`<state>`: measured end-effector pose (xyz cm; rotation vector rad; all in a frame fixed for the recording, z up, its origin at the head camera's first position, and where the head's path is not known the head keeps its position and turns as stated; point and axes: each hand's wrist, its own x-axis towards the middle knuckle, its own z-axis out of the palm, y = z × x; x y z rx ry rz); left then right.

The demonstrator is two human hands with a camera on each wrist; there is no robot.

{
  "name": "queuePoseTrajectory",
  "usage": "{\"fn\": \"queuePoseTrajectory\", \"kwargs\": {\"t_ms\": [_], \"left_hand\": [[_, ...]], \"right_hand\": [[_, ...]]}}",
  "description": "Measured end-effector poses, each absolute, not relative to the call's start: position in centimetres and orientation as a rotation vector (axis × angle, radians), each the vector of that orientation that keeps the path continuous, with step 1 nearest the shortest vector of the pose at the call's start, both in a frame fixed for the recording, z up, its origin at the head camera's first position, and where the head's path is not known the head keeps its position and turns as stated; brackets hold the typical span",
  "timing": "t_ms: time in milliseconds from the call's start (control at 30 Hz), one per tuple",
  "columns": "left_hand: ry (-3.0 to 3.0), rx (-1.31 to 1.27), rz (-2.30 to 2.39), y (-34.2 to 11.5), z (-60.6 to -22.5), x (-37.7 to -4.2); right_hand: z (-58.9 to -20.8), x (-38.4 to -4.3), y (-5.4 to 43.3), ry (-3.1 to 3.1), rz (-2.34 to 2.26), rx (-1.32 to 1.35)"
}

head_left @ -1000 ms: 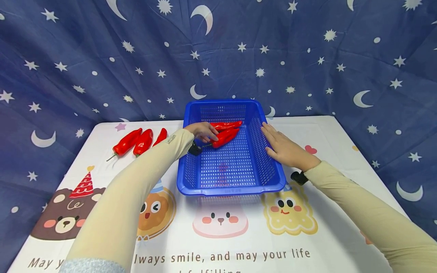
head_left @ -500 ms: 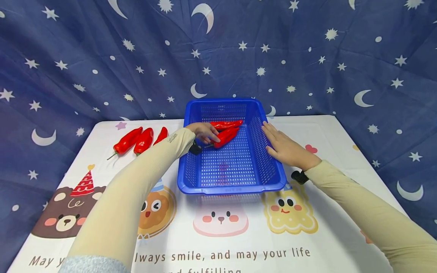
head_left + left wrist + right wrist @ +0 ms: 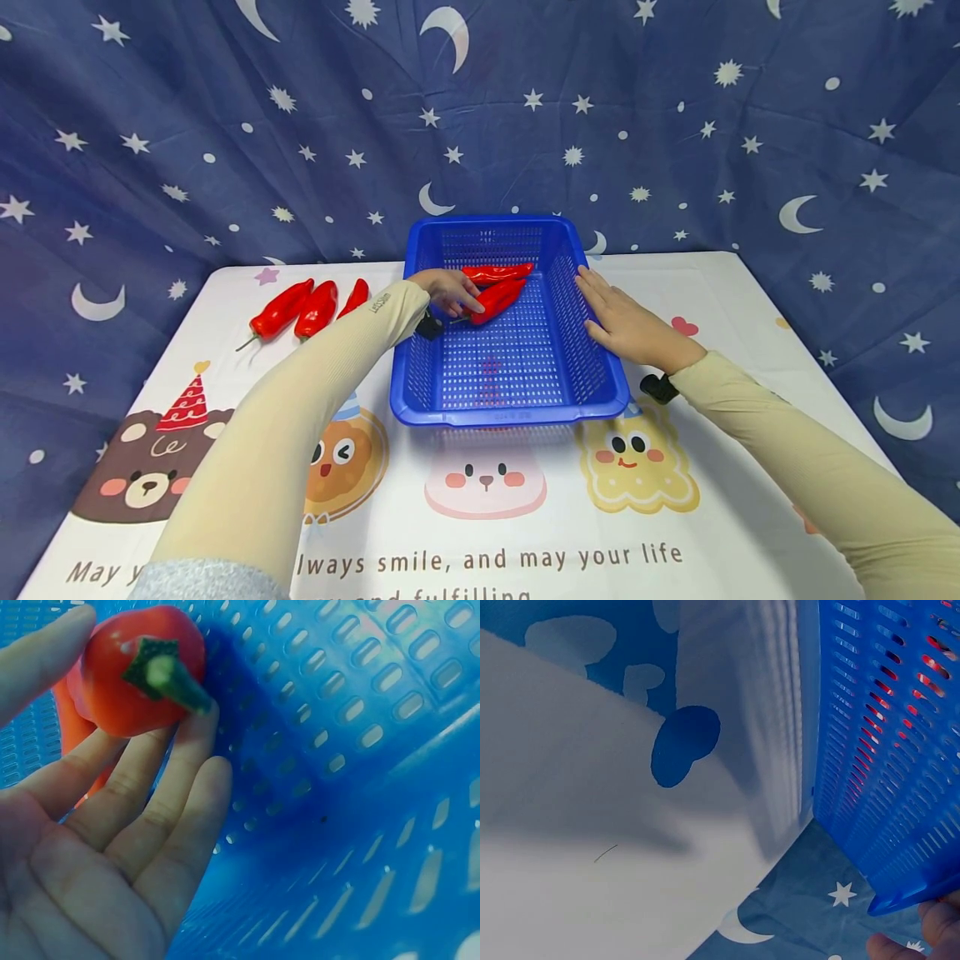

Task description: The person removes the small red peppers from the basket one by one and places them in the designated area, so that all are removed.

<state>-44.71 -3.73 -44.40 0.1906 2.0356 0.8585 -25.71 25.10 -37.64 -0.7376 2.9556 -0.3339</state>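
Observation:
Inside the blue perforated plastic basket (image 3: pixel 510 415), my left hand (image 3: pixel 448 292) grips a red pepper (image 3: pixel 501 300) near its stem end. In the left wrist view the thumb lies on one side of this pepper (image 3: pixel 139 682), the fingers on the other, and its green stem faces the camera. Right behind it in the basket lies another red pepper (image 3: pixel 510 273), partly hidden by the hand. My right hand (image 3: pixel 626 325) rests with straight fingers against the basket's right rim. The right wrist view catches just its fingertips (image 3: pixel 939 924) at the rim.
On the white printed tablecloth (image 3: pixel 555 467), left of the basket, lie a red pepper (image 3: pixel 281 310), a second red pepper (image 3: pixel 317 308) and a third red pepper (image 3: pixel 354 297), partly covered by my left sleeve. A dark blue curtain (image 3: pixel 300 108) with moons and stars hangs behind the table.

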Motion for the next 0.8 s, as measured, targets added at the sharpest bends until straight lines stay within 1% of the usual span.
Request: {"fn": "queuePoseTrajectory", "kwargs": {"t_ms": [133,267,333,400,467,567,700,733,767,800], "left_hand": [[2.017,0.19,0.867,-3.7,-43.7,-44.2],[2.097,0.171,0.829,-3.3,-40.9,-41.1],[2.117,0.153,0.811,-3.0,-38.8,-39.2],[2.12,0.155,0.808,-3.0,-37.8,-38.2],[2.124,0.154,0.803,-3.0,-37.6,-38.0],[2.114,0.169,0.805,-3.3,-38.3,-38.8],[2.058,0.185,0.822,-3.6,-42.1,-42.6],[2.051,0.18,0.823,-3.6,-42.9,-43.3],[2.044,0.184,0.825,-3.7,-42.8,-43.3],[2.027,0.195,0.834,-3.7,-43.8,-44.3]], "right_hand": [[-37.6,-25.7,25.1,2.95,-0.337,-0.731],[-37.5,-25.6,25.0,2.947,-0.341,-0.721],[-37.5,-25.6,25.0,2.948,-0.343,-0.721],[-37.5,-25.6,25.0,2.95,-0.34,-0.725],[-37.6,-25.6,25.1,2.952,-0.338,-0.731],[-37.7,-25.7,25.1,2.954,-0.338,-0.742],[-37.7,-25.7,25.2,2.955,-0.345,-0.75],[-37.7,-25.7,25.2,2.955,-0.343,-0.751],[-37.7,-25.8,25.2,2.955,-0.342,-0.75],[-37.7,-25.8,25.2,2.956,-0.34,-0.748]]}}
